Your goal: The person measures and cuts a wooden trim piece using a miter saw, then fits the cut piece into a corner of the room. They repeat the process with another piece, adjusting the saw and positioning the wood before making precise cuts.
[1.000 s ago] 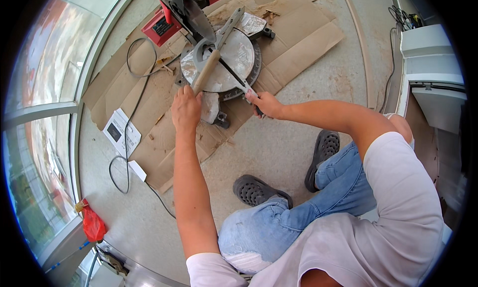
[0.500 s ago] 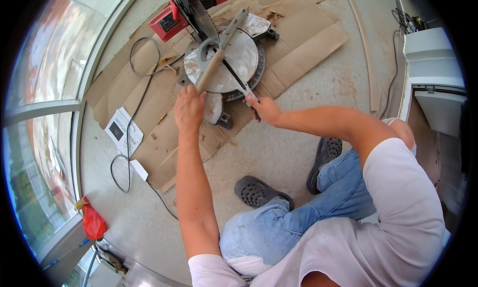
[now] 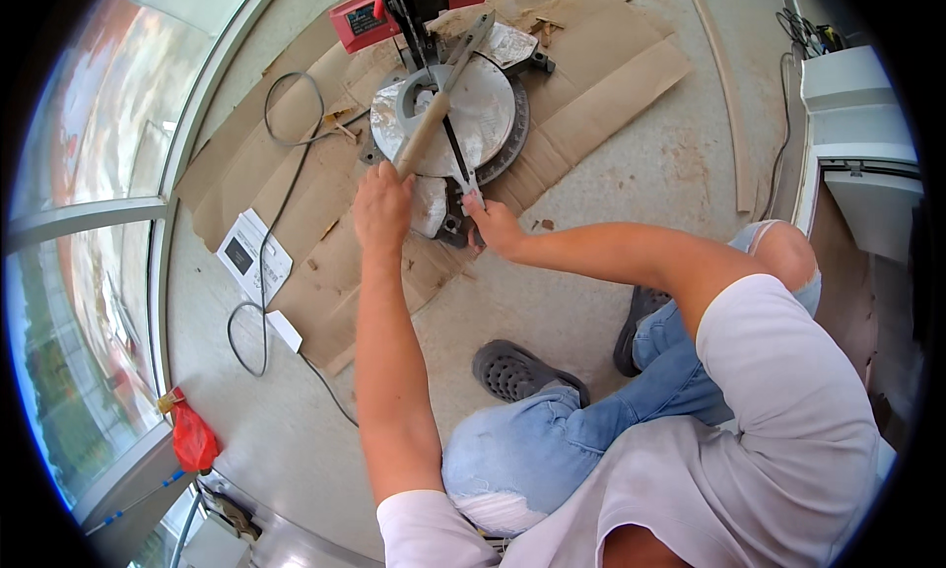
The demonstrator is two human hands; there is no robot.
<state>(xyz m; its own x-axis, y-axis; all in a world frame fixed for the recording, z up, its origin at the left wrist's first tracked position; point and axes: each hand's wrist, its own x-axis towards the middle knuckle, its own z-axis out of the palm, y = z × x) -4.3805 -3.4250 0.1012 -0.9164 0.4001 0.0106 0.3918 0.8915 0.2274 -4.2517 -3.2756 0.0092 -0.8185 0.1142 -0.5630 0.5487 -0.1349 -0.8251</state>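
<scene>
A miter saw (image 3: pixel 490 110) with a round silver turntable stands on the cardboard ahead of me. A narrow wooden strip (image 3: pixel 424 137) lies slantwise over its table, along the grey fence. My left hand (image 3: pixel 383 208) is closed around the strip's near end, at the saw's left front. My right hand (image 3: pixel 496 228) grips the turntable's front handle (image 3: pixel 470 186); its fingertips are partly hidden. The saw's blade and black-and-red head (image 3: pixel 419 16) rise behind the fence, partly cut off by the upper edge.
Sawdust and wood scraps lie on the cardboard (image 3: pixel 611 90). A power cord (image 3: pixel 279 208) loops past a white printed sheet (image 3: pixel 254 256) on the left. A long thin strip (image 3: pixel 727 95) lies at right, beside the wall. Windows line the left; a red bag (image 3: pixel 193 438) hangs at lower left.
My right hand has swung the turntable handle leftward. The saw head has turned to the right with it. My left hand keeps its hold on the wooden strip.
</scene>
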